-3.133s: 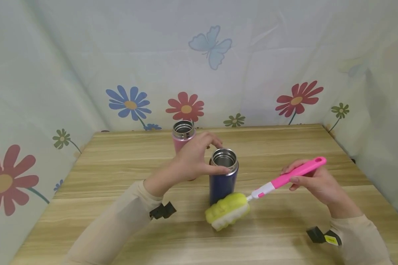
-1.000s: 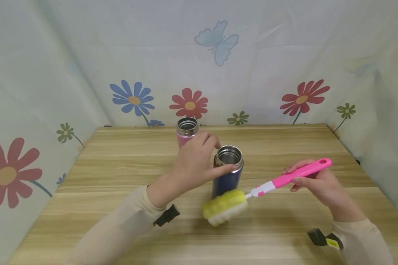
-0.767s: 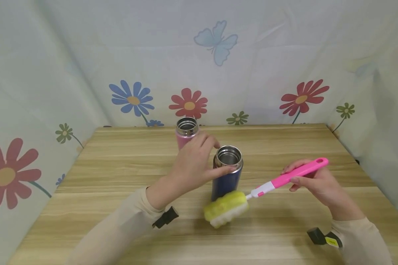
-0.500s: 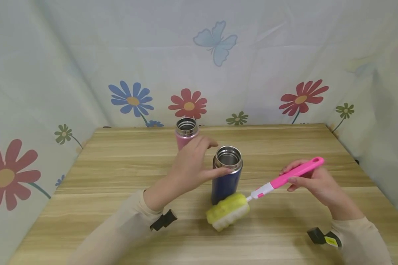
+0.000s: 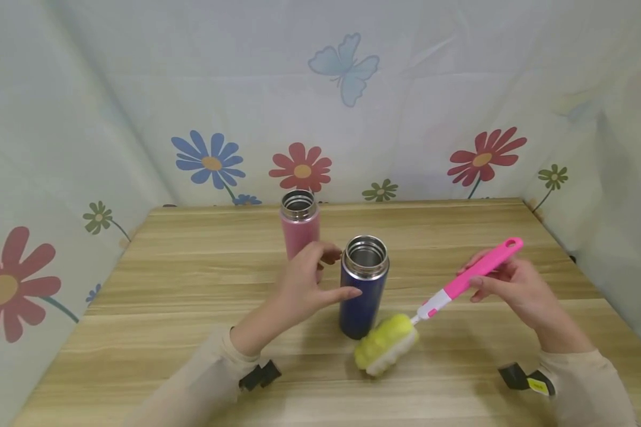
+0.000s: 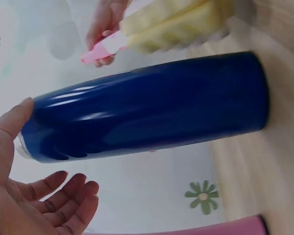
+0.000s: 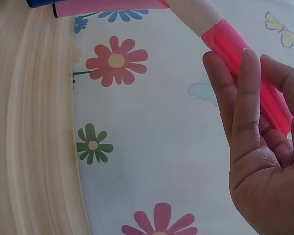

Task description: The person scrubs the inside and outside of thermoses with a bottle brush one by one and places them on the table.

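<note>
Blue bottle (image 5: pixel 364 296): upright on table (image 5: pixel 203 255), approx. ctr, mouth uncovered. Steel rim + ringed inner neck visible; interior darkens lower down, contents can't be told. Pink bottle (image 5: pixel 301 234): upright, behind & to L of blue one; same steel neck, inside likewise too dark to tell. Lower part hidden in head view by L hand (image 5: pixel 299 284).

L hand: grip spread, thumb apart from loosely bent fingers. Thumb tip at shoulder of blue bottle, contact unclear; fingers beside its wall, w/o wrapping it.

R hand (image 5: pixel 523 290): grip pinching pink handle of brush (image 5: pixel 434 304) betw. thumb & fingers. Brush slants down to L; yellow/white sponge head (image 5: pixel 387 344) is outside both btls, just beside base of blue one, near side, slightly blurred. Can't tell if sponge head touches table.

Backdrop (image 5: pixel 256 89): pale cloth, flower + butterfly print.
</note>
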The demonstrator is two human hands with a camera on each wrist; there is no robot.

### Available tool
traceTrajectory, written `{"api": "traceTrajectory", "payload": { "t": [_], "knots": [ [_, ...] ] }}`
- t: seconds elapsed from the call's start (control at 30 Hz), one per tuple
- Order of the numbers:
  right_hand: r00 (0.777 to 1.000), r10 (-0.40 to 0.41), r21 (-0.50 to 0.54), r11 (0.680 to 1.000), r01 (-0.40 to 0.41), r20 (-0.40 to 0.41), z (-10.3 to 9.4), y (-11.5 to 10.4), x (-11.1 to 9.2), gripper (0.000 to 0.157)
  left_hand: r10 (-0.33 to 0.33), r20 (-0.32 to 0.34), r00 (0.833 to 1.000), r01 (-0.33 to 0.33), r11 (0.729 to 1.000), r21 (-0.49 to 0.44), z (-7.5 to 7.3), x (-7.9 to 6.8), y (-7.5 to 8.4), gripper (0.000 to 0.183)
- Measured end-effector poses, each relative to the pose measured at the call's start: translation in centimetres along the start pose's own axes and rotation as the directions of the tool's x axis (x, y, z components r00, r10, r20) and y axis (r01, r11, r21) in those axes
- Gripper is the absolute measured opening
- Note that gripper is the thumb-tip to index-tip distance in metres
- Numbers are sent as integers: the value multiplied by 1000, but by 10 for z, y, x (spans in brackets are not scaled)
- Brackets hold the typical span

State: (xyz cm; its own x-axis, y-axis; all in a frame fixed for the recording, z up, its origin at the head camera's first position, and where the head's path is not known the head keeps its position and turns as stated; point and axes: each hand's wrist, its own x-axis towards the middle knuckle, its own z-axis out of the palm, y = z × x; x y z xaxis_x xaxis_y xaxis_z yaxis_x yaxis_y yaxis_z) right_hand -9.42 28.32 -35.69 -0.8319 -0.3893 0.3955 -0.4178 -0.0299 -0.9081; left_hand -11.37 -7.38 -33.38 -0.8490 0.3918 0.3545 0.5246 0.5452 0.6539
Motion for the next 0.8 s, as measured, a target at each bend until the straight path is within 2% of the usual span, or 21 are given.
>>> {"api": "traceTrajectory", "payload": {
  "t": [0.13, 0.3, 0.47, 0.63, 0.8],
  "knots": [
    [999, -52, 5, 999, 52, -7, -3, -4, -1, 34, -2, 33, 999, 4, 997, -73, 9, -2, -9, 68],
    [996, -73, -20, 997, 72, -47, -6, -12, -4, 36, -17, 68, 998, 27, 987, -157, 19, -4, -20, 70],
    [990, -104, -42, 994, 101, -92, -6, -23, -8, 36, -22, 90, 996, 45, 965, -258, 29, -4, -33, 74],
    [985, -89, -87, 993, 76, -150, -4, -32, -10, 35, 6, 129, 992, 38, 942, -335, 38, -3, -47, 76],
    [980, -145, -34, 989, 142, -137, -4, -33, -11, 33, 26, 161, 987, 39, 921, -387, 44, -3, -54, 74]
  ]
}}
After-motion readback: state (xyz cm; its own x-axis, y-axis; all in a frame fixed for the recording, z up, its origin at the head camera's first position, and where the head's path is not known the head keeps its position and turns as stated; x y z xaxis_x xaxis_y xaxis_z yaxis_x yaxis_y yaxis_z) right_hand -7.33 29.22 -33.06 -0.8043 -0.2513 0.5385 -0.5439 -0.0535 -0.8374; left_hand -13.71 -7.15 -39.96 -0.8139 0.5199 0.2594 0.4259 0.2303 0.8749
